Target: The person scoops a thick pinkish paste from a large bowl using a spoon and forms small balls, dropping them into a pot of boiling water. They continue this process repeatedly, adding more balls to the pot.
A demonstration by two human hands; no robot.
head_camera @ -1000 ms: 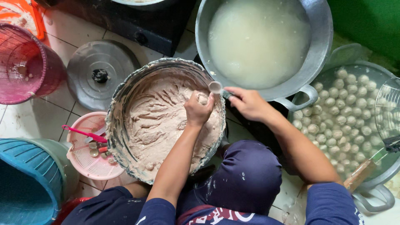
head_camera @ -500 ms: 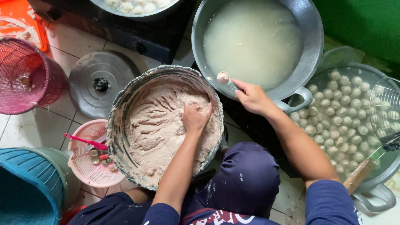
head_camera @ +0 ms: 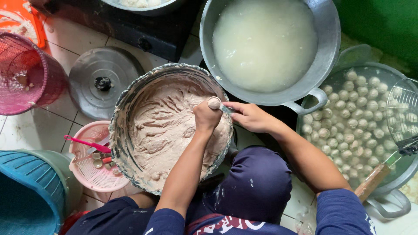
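My left hand (head_camera: 206, 117) is a fist over the metal bowl (head_camera: 126, 102) of pinkish-brown paste (head_camera: 167, 130), squeezing paste so that a round ball (head_camera: 214, 102) bulges out of its top. My right hand (head_camera: 249, 116) is just to the right, holding a spoon (head_camera: 226, 109) whose tip touches the ball. Behind them stands a large metal pot (head_camera: 327, 48) of cloudy white water (head_camera: 265, 43).
A basin of water with several pale balls (head_camera: 348, 117) lies at right, with a wire skimmer (head_camera: 402, 115) over it. At left are a pot lid (head_camera: 102, 80), pink basket (head_camera: 26, 74), pink colander (head_camera: 85, 167) and blue-green bucket (head_camera: 30, 191). My knee (head_camera: 257, 182) is below.
My right hand carried the spoon to the pot of white water and came back to the left fist. The left hand dipped into the paste, then rose with a new ball.
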